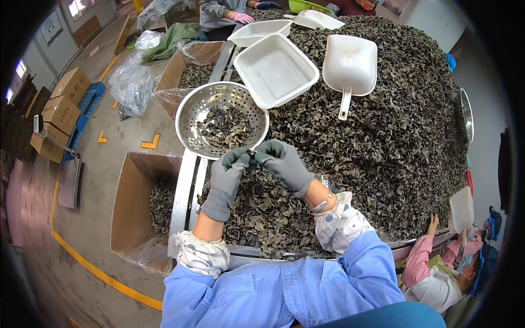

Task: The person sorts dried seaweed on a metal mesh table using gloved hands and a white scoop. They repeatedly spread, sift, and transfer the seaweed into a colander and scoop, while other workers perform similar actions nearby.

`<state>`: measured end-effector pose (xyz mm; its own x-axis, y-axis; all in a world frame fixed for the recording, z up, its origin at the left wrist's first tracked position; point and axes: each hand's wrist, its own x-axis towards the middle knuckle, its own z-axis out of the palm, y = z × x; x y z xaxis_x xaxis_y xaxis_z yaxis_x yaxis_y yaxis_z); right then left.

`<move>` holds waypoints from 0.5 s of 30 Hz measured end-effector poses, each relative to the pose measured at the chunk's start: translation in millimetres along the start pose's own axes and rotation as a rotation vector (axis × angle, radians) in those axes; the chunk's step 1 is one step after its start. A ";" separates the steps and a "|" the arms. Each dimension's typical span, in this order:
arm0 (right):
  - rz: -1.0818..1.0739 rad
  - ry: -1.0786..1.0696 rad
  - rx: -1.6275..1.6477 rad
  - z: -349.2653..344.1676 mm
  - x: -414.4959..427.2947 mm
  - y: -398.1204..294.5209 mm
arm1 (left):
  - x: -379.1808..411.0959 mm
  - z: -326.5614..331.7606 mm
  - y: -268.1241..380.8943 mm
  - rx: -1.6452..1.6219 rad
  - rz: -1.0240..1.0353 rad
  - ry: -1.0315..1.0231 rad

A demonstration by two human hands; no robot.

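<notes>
Grey work gloves with darker coated fingers cover both of my hands. My left hand (228, 176) and my right hand (285, 165) meet fingertip to fingertip, pinching a small dried fungus piece (251, 152) between them. Just beyond them is a perforated stainless steel colander (186, 119), standing at the table's left edge. Dark, curled pieces of dried fungus (227, 123), apparently wood ear, lie inside it. Below my wrists and to the right spreads a large heap of the same dried fungus (393, 135) over the table. My fingers partly hide the piece they hold.
A white plastic tray (277, 67) and a white scoop (350, 65) rest on the heap. Open cardboard boxes (135, 205) with fungus inside stand left of the metal table edge (183, 192). Co-workers are at the far end, including a pink-gloved hand (241, 17), and at lower right (434, 279).
</notes>
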<state>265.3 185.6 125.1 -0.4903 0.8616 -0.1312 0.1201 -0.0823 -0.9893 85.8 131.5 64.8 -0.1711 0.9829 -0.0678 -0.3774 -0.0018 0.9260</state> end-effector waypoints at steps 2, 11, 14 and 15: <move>0.024 0.021 0.029 -4.6 4.0 -4.0 | 0.8 -0.6 -0.3 0.012 0.028 -0.008; -0.392 0.526 -0.976 -82.7 107.4 -64.6 | -17.0 -0.8 -4.3 0.238 0.042 -0.050; -0.404 0.561 -1.396 -103.8 139.6 -72.6 | -23.1 -1.0 -9.3 0.271 0.028 -0.054; -0.395 0.558 -1.488 -110.0 145.8 -73.3 | -24.8 -2.7 -10.6 0.323 0.028 -0.053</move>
<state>280.0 372.3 185.4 -0.3760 0.8018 0.4645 0.9092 0.4161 0.0177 91.6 106.7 55.7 -0.1268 0.9915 -0.0288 -0.0635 0.0208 0.9978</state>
